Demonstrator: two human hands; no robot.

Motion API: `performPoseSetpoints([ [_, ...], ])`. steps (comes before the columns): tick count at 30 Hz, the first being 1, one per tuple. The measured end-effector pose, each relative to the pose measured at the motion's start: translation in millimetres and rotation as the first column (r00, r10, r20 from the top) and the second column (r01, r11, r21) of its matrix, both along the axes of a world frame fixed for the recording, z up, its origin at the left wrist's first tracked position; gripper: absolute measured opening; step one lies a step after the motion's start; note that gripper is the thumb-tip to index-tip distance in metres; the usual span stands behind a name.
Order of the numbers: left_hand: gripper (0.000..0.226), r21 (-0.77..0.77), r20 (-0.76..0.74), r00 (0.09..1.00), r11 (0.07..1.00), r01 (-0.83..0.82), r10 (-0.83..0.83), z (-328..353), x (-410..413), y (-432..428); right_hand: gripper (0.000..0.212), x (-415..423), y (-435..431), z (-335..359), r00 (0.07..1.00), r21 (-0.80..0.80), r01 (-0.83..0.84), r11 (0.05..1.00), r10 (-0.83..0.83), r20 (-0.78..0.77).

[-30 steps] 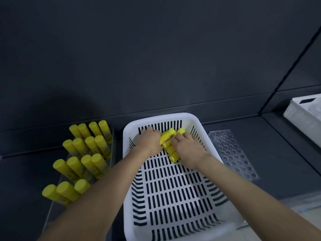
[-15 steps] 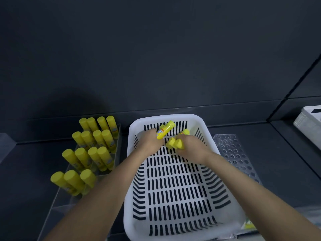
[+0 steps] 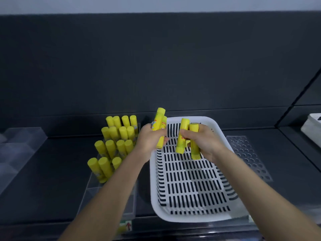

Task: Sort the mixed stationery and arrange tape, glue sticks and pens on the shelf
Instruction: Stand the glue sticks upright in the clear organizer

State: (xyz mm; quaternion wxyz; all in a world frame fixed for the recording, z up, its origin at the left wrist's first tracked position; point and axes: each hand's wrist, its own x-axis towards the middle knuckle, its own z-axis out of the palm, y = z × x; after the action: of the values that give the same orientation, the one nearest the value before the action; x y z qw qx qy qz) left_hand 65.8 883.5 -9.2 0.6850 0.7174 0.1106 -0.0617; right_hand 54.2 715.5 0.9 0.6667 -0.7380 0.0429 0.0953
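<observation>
Left grip [image 3: 149, 140] and right grip [image 3: 205, 144] each clutch upright glue sticks [image 3: 159, 121], probably for the tray's [image 3: 107, 197] standing rows [image 3: 122, 133].

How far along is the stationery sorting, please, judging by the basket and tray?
Done: four rows of glue sticks stand in the clear tray. In hand: the left hand and right hand each grip more sticks at the white basket's far end; its floor looks bare. Left: placing those; no tape or pens are in view.
</observation>
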Motion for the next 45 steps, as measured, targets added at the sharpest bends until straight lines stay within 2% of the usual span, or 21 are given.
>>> performPoseSetpoints([
  [2, 0.025, -0.075, -0.025, 0.999, 0.997, -0.029, 0.027, 6, -12, 14, 0.011, -8, 12, 6, 1.000, -0.019, -0.025, 1.000, 0.025, 0.017],
  [5, 0.015, -0.194, -0.020, 0.999, 0.980, -0.043, 0.040, 16, -33, 35, 0.005, -21, 33, 15, 0.998, -0.011, -0.035, 0.999, 0.035, 0.046],
  [8, 0.010, -0.296, -0.005, 0.998, 0.953, -0.064, 0.066, 25, -53, 54, 0.028, -33, 55, 19, 0.997, 0.018, 0.002, 1.000, -0.004, 0.078],
  [13, 0.024, -0.467, 0.006, 0.995, 0.880, -0.083, 0.097, 31, -80, 86, 0.028, -52, 86, 22, 0.988, -0.098, -0.040, 0.994, 0.054, 0.147],
  [18, 0.021, -0.470, 0.068, 0.992, 0.881, -0.062, 0.106, 29, -103, 114, 0.029, -58, 111, 18, 0.975, -0.252, -0.070, 0.965, 0.119, 0.188],
  [23, 0.019, -0.456, 0.076, 0.988, 0.886, -0.086, 0.135, 22, -118, 128, 0.023, -57, 130, 7, 0.933, -0.555, -0.070, 0.829, 0.252, 0.258],
  [27, 0.021, -0.468, 0.077, 0.982, 0.876, -0.116, 0.171, 20, -125, 137, 0.024, -54, 141, 0, 0.916, -0.640, -0.108, 0.761, 0.327, 0.233],
  [31, 0.023, -0.545, 0.046, 0.979, 0.826, -0.144, 0.201, 16, -131, 149, 0.026, -53, 150, -5, 0.885, -0.783, -0.102, 0.613, 0.416, 0.210],
  [35, 0.027, -0.597, 0.020, 0.976, 0.785, -0.163, 0.218, 9, -136, 159, 0.027, -53, 156, -8, 0.865, -0.840, -0.094, 0.534, 0.462, 0.197],
  [41, 0.030, -0.621, 0.003, 0.975, 0.765, -0.172, 0.222, 1, -140, 168, 0.032, -48, 156, -8, 0.865, -0.827, -0.150, 0.542, 0.477, 0.156],
  [45, 0.028, -0.634, -0.016, 0.972, 0.749, -0.190, 0.233, -4, -143, 173, 0.038, -44, 151, 2, 0.902, -0.748, -0.145, 0.648, 0.398, 0.169],
])
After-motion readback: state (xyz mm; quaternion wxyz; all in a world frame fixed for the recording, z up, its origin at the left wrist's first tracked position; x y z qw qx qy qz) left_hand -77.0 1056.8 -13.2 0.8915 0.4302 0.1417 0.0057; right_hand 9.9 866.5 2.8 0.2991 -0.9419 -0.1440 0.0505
